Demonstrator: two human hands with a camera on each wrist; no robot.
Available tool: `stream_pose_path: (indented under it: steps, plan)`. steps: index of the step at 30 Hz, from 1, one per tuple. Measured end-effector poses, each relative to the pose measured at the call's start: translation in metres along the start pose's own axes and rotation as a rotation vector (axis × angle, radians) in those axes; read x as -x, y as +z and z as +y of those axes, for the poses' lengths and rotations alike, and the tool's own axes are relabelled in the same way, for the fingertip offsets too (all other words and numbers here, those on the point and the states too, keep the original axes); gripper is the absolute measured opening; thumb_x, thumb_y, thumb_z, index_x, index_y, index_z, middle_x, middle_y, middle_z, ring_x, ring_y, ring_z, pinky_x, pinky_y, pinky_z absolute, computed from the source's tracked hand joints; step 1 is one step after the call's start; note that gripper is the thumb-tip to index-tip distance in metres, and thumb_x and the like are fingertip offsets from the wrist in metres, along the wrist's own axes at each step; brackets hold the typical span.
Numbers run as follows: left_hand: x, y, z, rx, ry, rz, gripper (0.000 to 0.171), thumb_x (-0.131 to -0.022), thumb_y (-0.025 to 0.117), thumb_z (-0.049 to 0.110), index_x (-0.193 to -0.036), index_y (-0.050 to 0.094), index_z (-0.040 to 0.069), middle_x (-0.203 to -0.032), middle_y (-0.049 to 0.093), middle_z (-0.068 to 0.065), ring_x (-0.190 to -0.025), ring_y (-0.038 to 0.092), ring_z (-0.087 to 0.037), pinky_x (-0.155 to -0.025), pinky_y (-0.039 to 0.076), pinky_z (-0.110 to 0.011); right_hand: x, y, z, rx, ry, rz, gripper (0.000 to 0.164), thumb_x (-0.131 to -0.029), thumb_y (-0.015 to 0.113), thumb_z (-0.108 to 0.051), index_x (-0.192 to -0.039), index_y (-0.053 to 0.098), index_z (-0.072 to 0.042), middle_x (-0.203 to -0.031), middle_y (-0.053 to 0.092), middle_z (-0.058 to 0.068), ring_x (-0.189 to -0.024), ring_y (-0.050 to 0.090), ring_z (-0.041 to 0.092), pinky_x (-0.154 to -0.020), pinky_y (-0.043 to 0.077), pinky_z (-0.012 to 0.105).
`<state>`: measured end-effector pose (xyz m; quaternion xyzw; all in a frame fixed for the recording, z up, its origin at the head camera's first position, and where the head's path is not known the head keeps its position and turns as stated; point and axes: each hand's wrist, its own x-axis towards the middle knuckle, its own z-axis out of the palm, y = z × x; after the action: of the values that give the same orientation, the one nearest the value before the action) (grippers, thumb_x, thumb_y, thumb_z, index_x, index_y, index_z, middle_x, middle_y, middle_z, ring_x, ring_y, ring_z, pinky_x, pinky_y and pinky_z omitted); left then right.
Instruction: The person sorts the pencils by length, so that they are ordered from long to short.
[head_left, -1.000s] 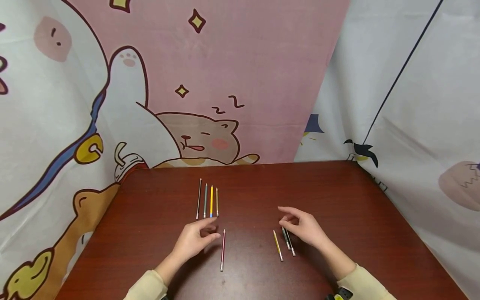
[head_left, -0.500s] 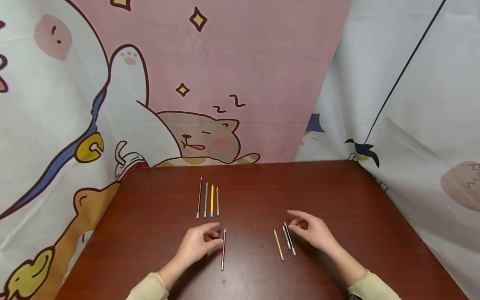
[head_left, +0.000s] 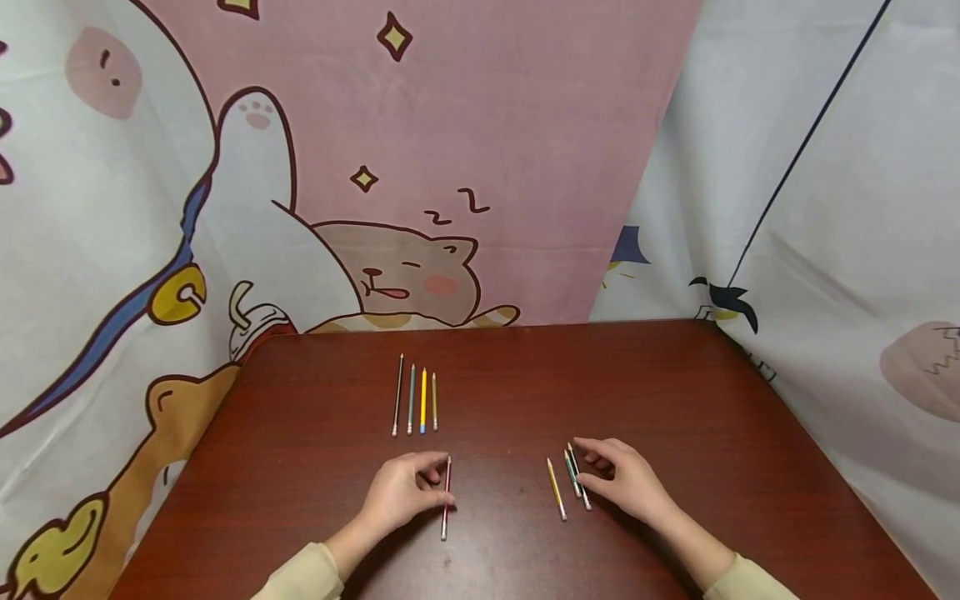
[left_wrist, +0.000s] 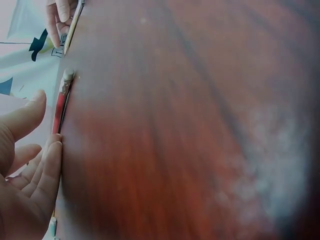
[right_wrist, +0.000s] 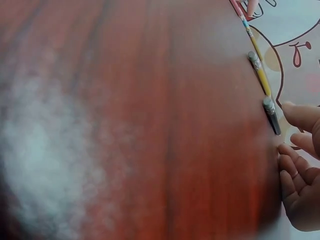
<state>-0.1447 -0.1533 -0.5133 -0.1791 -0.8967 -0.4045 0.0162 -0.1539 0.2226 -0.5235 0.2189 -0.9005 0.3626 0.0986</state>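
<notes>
A slim, straight red pencil [head_left: 446,523] with a pale eraser end lies at the left hand [head_left: 401,492], thumb and fingers parted around it; contact is hard to tell. The right hand [head_left: 628,483], also parted, is at a black pencil [head_left: 586,499] and a green pencil [head_left: 572,472], near a yellow pencil [head_left: 556,490]. Four pencils [head_left: 423,400] lie nearly parallel farther back. The glossy, wood-grained desk [head_left: 510,375] meets a cloth [head_left: 547,150] printed with Z-like marks [head_left: 472,202].
</notes>
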Motion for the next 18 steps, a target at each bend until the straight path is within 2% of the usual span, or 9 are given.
stream_pose_path:
  steps: [3,8,13,18]
  plan:
    - [-0.0008,0.0012,0.0005,-0.013,0.007,-0.001,0.064,-0.065,0.093,0.025,-0.12,0.07,0.003,-0.082,0.065,0.003,-0.064,0.06,-0.001,-0.061,0.05,-0.022,0.0009,0.0012,0.0019,0.01,-0.032,-0.004,0.055,-0.074,0.086,-0.013,-0.125,0.067,-0.004,-0.094,0.064,-0.002,-0.082,0.062,0.014,-0.072,0.053,0.031]
    - [-0.0026,0.0018,0.002,-0.043,0.032,-0.009,0.069,-0.063,0.094,0.023,-0.121,0.068,-0.003,-0.082,0.063,0.004,-0.062,0.059,0.001,-0.06,0.049,-0.022,0.0022,0.0004,0.0013,0.034,-0.022,-0.025,0.061,-0.073,0.088,-0.02,-0.128,0.065,-0.005,-0.096,0.062,-0.003,-0.084,0.06,0.014,-0.074,0.051,0.032]
    - [-0.0048,0.0013,0.0017,-0.053,0.026,-0.009,0.065,-0.064,0.093,0.018,-0.12,0.068,-0.005,-0.081,0.063,0.004,-0.062,0.059,0.001,-0.058,0.048,-0.021,0.0021,-0.0004,0.0012,0.048,-0.018,-0.056,0.066,-0.074,0.088,-0.026,-0.131,0.063,-0.005,-0.098,0.061,-0.003,-0.086,0.059,0.014,-0.076,0.05,0.033]
    - [-0.0062,-0.0004,0.0013,-0.068,0.025,-0.002,0.058,-0.066,0.091,0.013,-0.118,0.07,-0.003,-0.079,0.064,0.004,-0.064,0.06,0.0,-0.06,0.048,-0.022,0.0017,-0.002,0.0033,0.003,-0.017,-0.071,0.066,-0.074,0.087,-0.022,-0.132,0.062,-0.002,-0.1,0.06,-0.001,-0.086,0.058,0.013,-0.074,0.05,0.031]
